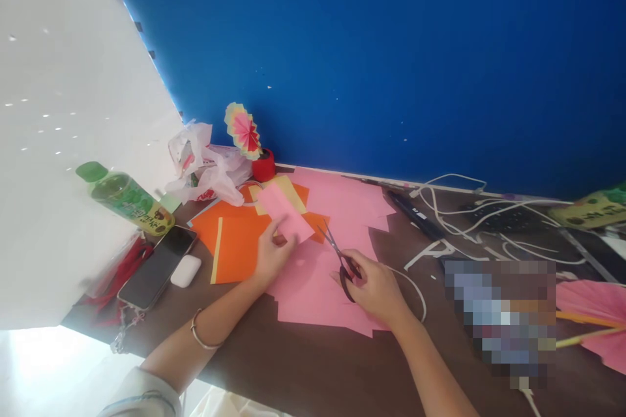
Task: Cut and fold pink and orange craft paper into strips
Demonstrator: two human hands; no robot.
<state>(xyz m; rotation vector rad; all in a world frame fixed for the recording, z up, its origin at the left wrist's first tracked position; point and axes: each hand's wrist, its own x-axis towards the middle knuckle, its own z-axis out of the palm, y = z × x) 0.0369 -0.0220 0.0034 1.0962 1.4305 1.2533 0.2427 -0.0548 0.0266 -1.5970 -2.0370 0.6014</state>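
Observation:
My left hand (274, 249) pinches a narrow pink paper strip (284, 208) near its lower edge, raised over the papers. In my right hand (374, 283) are black-handled scissors (334, 242), their blades parted and pointing up and left, just right of the strip and apart from it. Beneath both hands, large pink sheets (317, 293) overlap on the dark table. Orange sheets (239, 254) and a pale yellow piece (292, 194) lie to the left and behind the strip.
A green-capped bottle (130, 202), a phone (157, 267) and a white case (186, 271) lie left. Behind stand a plastic bag (210, 166) and a paper flower (243, 131) in a red pot (264, 165). White cables (430, 208) and a pink fan (596, 306) are right.

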